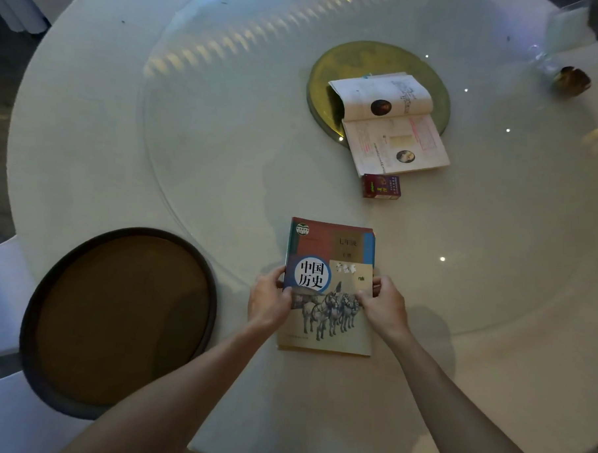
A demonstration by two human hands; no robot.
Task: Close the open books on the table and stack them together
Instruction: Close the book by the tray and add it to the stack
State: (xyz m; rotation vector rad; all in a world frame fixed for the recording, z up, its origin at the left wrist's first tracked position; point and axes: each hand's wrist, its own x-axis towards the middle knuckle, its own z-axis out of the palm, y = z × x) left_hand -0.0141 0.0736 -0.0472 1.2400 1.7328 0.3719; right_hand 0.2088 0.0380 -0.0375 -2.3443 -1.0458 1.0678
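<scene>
A closed history textbook [334,258] with horses on its cover lies flat near the table's front edge. It appears to rest on another closed book whose edges show at its right side. My left hand [268,300] grips its left edge and my right hand [383,305] grips its right edge. Farther back an open book [391,124] lies face up, partly on a round gold disc [342,60] at the table's centre.
A small red and blue box [381,186] sits just in front of the open book. A round dark tray [119,317] lies at the front left. A small brown object [573,80] and clear glassware [544,59] stand at the far right. The white round table [90,114] carries a glass turntable.
</scene>
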